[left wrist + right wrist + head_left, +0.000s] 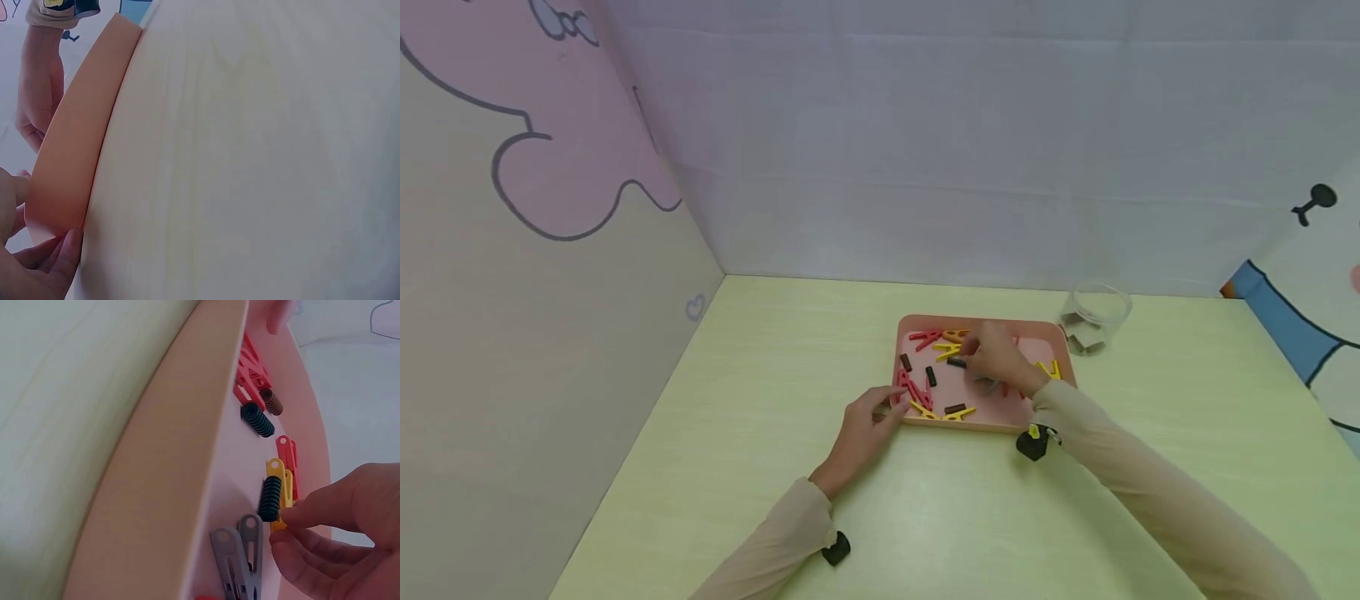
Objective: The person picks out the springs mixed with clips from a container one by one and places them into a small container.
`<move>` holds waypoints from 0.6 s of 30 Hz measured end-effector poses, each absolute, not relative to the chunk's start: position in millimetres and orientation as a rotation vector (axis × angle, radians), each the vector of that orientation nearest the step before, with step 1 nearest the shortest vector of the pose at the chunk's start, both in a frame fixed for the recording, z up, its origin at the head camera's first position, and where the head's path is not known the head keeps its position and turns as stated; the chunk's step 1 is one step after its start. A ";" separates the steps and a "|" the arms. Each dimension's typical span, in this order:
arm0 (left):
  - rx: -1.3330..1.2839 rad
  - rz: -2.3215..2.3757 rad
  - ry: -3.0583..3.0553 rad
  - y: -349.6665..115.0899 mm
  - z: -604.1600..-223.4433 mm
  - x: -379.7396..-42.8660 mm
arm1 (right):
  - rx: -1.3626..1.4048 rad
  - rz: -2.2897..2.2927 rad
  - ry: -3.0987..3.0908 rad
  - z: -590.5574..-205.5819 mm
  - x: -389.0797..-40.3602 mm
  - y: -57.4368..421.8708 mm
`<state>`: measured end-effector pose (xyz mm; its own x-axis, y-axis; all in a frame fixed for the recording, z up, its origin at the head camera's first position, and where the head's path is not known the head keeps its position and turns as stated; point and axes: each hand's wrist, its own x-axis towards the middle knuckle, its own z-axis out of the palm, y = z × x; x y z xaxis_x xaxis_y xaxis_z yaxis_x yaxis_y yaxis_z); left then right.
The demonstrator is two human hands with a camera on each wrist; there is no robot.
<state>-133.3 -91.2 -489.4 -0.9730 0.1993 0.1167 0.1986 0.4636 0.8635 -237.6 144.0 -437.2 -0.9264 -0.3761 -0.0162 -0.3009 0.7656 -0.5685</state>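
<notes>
A pink tray (968,423) lies on the table with red, yellow and grey plastic clothespins and several dark ribbed, spring-like pieces in it. At its near left corner my left hand (868,421) grips the wall, thumb outside and fingers over the rim. My right hand (997,357) reaches down into the tray. In the right wrist view its thumb and fingertips (289,517) are at a yellow clothespin (275,467), beside a black ribbed piece (270,499); whether they pinch anything is unclear. A grey clothespin (230,550) lies nearby, and red clothespins (251,372) lie farther along.
A clear round container (1101,308) with grey flat pieces stands just behind the tray's right far corner. The pale yellow-green table (760,350) meets a white back wall (925,167) and a left side wall with pink drawings. A dark wrist device (1033,443) hangs at the right cuff.
</notes>
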 end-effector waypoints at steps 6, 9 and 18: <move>0.371 1.593 2.689 -90.9 -490.1 -133.2 | -0.482 -0.806 2.824 -441.8 -240.3 139.4; 0.374 1.591 2.691 -90.1 -490.1 -133.4 | -0.482 -0.792 2.833 -441.3 -239.6 138.2; 0.366 1.592 2.694 -90.5 -491.6 -133.6 | -0.490 -0.814 2.853 -442.0 -238.0 129.8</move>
<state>-133.6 -90.5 -491.6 -0.9729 0.1941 0.1255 0.2035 0.4623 0.8631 -238.0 129.8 -442.0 -0.9381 -0.3442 -0.0394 -0.2715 0.8011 -0.5334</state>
